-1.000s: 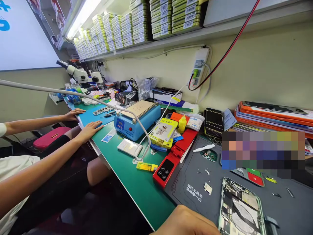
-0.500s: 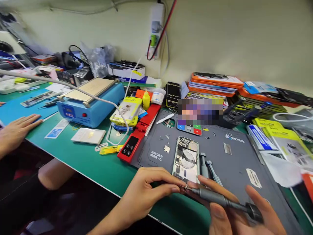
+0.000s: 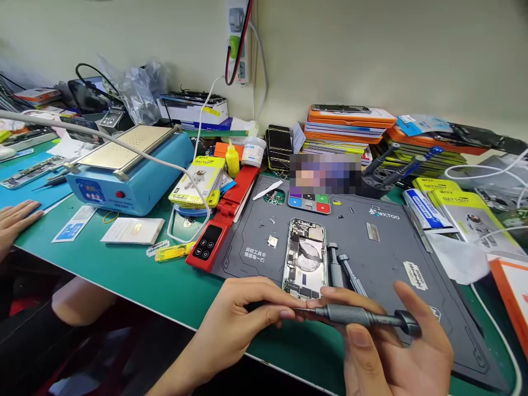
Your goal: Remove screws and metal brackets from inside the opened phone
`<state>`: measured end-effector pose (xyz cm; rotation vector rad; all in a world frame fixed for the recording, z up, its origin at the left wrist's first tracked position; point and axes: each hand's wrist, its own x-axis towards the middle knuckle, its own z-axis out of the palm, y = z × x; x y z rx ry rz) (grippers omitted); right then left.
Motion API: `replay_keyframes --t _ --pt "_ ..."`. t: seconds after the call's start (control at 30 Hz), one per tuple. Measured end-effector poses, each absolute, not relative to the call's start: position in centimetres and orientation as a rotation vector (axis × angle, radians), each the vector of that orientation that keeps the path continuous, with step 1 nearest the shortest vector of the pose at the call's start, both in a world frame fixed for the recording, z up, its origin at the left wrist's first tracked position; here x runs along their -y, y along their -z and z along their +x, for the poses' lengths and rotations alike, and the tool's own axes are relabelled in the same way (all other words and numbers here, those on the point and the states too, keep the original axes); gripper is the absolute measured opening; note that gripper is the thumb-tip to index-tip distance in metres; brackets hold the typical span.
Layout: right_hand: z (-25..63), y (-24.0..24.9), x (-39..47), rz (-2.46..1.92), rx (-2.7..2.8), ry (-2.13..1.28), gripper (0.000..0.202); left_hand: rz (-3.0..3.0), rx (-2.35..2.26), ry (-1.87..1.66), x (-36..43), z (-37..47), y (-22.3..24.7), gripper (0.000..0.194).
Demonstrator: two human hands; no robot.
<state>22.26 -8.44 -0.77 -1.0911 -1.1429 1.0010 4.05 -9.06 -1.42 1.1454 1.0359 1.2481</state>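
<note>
My right hand (image 3: 396,352) holds a grey precision screwdriver (image 3: 350,315) nearly level, its capped end toward the right palm and its thin shaft pointing left. My left hand (image 3: 243,313) is closed in a pinch at the screwdriver's tip. Whatever else sits between those fingertips is too small or hidden to make out. Just beyond the hands lies an opened phone (image 3: 307,256), its inner parts and a round coil showing. Two more screwdrivers (image 3: 335,267) rest on the grey mat (image 3: 256,286) to the phone's right. A small metal piece (image 3: 273,241) lies to its left.
A red device (image 3: 208,247) borders the mat's left side. Further left stands a blue heating-plate machine (image 3: 127,176), with a co-worker's hand (image 3: 18,220) beyond it. Battery boxes (image 3: 198,179), a tool holder (image 3: 377,181) and razor blades (image 3: 415,275) surround the work area. A white cable (image 3: 144,154) crosses the left.
The view has shifted, so the bench items appear further left and slightly higher. The screwdriver is more level now. My left fingers remain pinched at its tip.
</note>
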Motion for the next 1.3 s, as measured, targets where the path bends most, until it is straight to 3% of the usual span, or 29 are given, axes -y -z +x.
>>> replay_keyframes --t 0.6,1.03,1.13,1.23,1.3 --pt "24.0 2.1 7.2 -0.931 1.242 -1.136 0.054 1.173 -0.974 -1.250 9.2 4.0 0.9 0.032" --pt "24.1 1.2 6.2 -0.856 1.062 -1.317 0.042 1.181 -0.979 -1.234 9.7 3.9 1.1 0.026" --pt "24.1 0.2 5.9 -0.945 1.041 -1.031 0.051 1.108 -1.160 -1.275 10.1 4.0 1.6 0.018" --pt "24.1 0.0 5.7 -1.058 1.188 -0.433 0.066 1.067 -1.243 -1.266 10.4 4.0 1.9 0.027" --pt "24.2 0.4 5.5 -1.023 1.440 -0.146 0.062 1.103 -1.265 -1.211 10.5 4.1 1.9 0.029"
